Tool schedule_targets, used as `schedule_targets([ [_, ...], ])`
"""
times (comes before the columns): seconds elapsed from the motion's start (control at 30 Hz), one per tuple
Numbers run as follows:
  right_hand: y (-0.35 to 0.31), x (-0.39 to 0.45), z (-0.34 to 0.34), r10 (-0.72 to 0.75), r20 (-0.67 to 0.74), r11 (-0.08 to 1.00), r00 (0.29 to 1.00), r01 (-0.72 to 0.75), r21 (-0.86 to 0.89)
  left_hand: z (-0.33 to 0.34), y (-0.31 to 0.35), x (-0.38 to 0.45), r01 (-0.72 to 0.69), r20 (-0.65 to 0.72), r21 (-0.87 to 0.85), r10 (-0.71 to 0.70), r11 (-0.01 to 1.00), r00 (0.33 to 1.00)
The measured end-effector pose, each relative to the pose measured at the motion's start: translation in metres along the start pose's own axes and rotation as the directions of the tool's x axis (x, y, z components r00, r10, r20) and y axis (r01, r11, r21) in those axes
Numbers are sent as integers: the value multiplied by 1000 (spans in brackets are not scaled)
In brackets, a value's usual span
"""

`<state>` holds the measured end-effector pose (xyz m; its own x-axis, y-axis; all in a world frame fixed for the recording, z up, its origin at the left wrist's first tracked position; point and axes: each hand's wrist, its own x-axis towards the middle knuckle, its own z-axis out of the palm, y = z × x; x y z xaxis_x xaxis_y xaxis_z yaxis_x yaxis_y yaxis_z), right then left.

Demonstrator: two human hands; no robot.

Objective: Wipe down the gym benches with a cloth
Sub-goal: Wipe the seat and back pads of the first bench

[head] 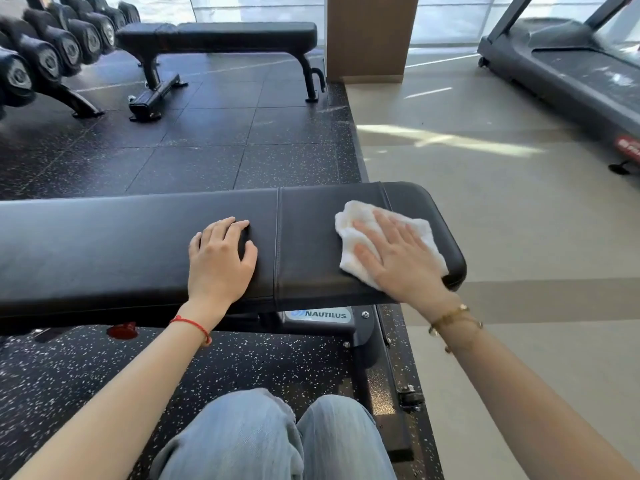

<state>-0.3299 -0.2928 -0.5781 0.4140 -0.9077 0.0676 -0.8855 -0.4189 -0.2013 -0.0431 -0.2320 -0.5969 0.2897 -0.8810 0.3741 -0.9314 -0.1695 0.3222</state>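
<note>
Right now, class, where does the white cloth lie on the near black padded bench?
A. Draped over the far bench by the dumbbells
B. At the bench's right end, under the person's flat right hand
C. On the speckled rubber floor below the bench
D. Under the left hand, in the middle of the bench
B: the white cloth lies near the right end of the near black padded bench, pressed flat under the right hand; the left hand rests on bare padding.

Bare forearms; red string bracelet (192, 324); gold bracelets (453, 318); light-blue jeans (263, 441).
</note>
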Motion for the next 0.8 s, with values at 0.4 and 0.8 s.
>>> schedule_targets([
  [0.4,-51,175,4,-153,128,986,980,159,-40,5,-19,55,45,-52,46,-42,998,998],
  [0.8,-91,231,21,-317,227,947,921,293,133,16,-25,102,86,114,177,-108,980,988],
])
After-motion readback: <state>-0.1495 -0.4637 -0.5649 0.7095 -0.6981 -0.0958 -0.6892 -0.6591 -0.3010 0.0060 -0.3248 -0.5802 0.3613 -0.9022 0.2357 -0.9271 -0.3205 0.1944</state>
